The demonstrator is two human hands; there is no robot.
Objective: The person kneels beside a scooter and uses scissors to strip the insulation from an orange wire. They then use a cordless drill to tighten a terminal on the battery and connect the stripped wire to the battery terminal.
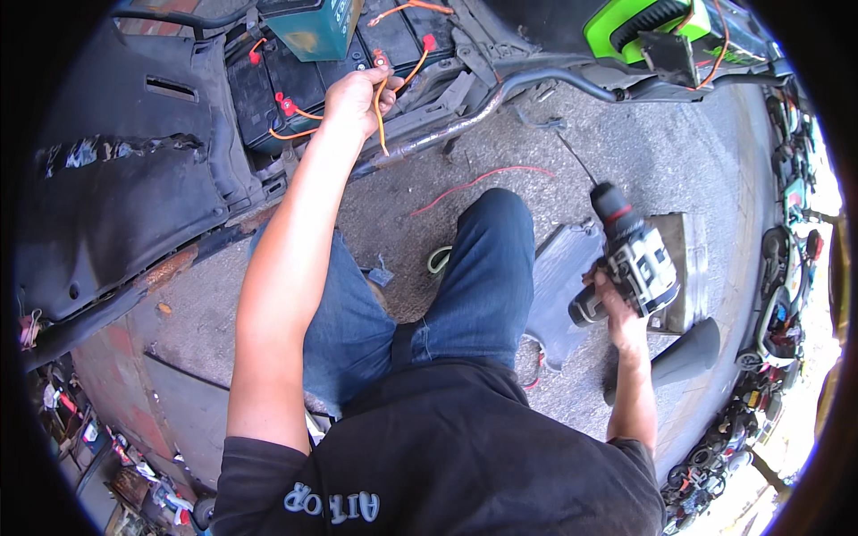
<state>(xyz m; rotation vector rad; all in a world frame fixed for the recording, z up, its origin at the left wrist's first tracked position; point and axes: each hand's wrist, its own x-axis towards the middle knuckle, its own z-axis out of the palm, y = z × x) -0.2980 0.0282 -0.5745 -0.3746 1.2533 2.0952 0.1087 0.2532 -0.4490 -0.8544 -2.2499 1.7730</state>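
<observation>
The person's left hand [362, 96] reached forward over a bank of dark batteries [281, 80], its thumb and fingers pinched around an orange wire [382, 138] close beside a red-covered terminal [380, 59], the wire's loose end hanging below the palm toward a worn metal frame bar [447, 130]. The right hand [614, 299], well apart from the left and lower down on the right, was wrapped around the grip of a cordless drill [642, 263], whose long, thin bit [579, 161] pointed up and leftward above the paved ground [500, 147]. A teal battery [308, 36] sat atop the dark ones, just beyond the left hand, and a red wire [483, 179] lay on the ground between the two hands. As for writing, pale characters ran down one side of the teal battery, partly cut off by the picture's upper edge; the black shirt [429, 447] bore pale block lettering [331, 505] (upside down from this viewpoint) near its lower left; and the green-and-black casing [626, 31] at the upper right carried small markings. Any label on the drill's pale body was too small to make out.
</observation>
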